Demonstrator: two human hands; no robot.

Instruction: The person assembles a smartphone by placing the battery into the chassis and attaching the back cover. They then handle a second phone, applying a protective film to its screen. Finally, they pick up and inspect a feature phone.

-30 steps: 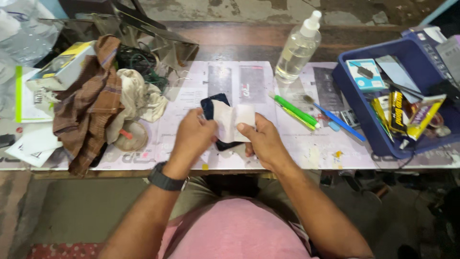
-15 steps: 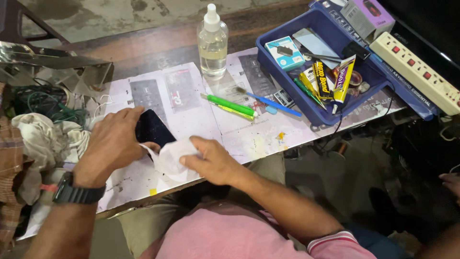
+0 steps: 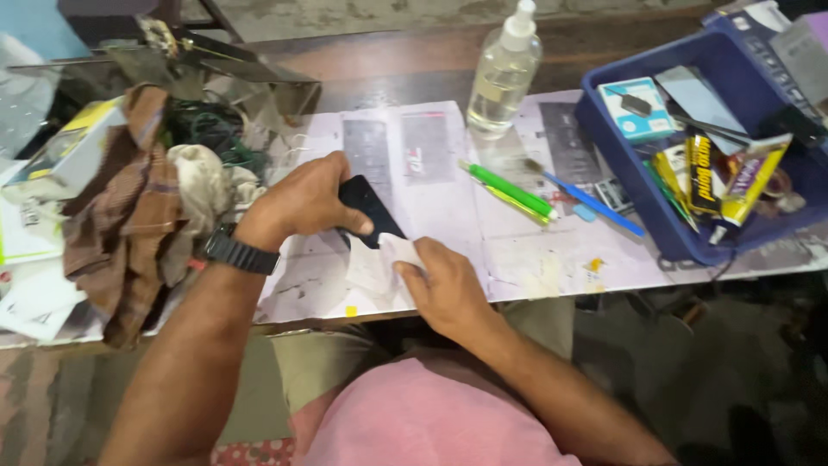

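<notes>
**Phone held down at the bench edge, white wipe pressed to its lower end**

Nearest the body, the right hand (image 3: 444,289) curls its fingers around a small white cloth (image 3: 398,252) and presses it against the lower end of a dark phone (image 3: 369,210). The left hand (image 3: 302,203), with a black watch (image 3: 240,251) at the wrist, lies over the phone's upper side, fingers closed on its edge and thumb across the top, pinning it to the paper-covered table (image 3: 448,181).

The phone sits close to the table's near edge. If the rubbing pushes toward the body while the left-hand grip is loose, the phone could skate off the slick paper sheet and drop. The paper itself may shift, since nothing visibly fastens it.

Just beyond the hands lie a green marker (image 3: 509,188) and a blue pen (image 3: 595,204), near enough to be knocked by a wide stroke. Farther back stands a clear spray bottle (image 3: 503,78); a stray elbow could tip it toward the phone. At the right sits a blue tray (image 3: 612,164) of glue tubes and small boxes. At the left lies a heap of brown checked cloth (image 3: 129,216).
</notes>
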